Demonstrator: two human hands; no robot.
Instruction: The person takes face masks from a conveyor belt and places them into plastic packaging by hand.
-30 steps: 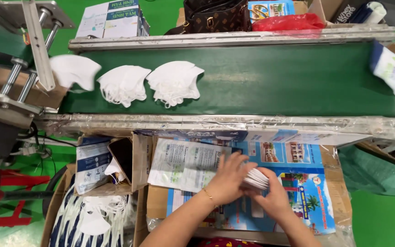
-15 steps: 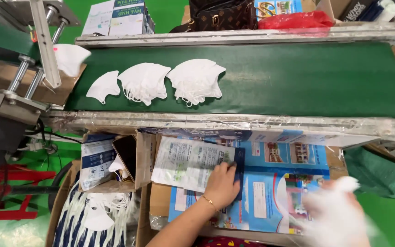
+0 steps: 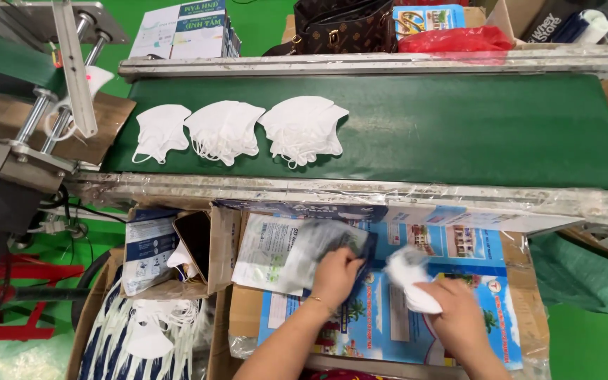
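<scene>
My left hand [image 3: 334, 276] grips a clear printed plastic pouch [image 3: 283, 253] that lies on a blue printed cardboard sheet [image 3: 452, 295]. A small stack of white face masks [image 3: 411, 280] is held in my right hand [image 3: 453, 309], just right of the pouch's open end. On the green conveyor belt [image 3: 459, 127] above lie three piles of white masks: one at the left [image 3: 161, 131], one in the middle [image 3: 225, 129], one to the right [image 3: 302, 127].
A cardboard box [image 3: 167, 250] at the left holds pouches and a dark phone [image 3: 193, 239]. Below it a bin holds loose white masks [image 3: 142, 331]. A metal machine frame [image 3: 43, 91] stands at the left. Boxes, a brown bag [image 3: 343, 28] and a red bag lie behind the belt.
The mask piles rode rightward along the belt. My right hand swung out to the right and came back beside the pouch with masks. My left hand lifted the pouch's edge.
</scene>
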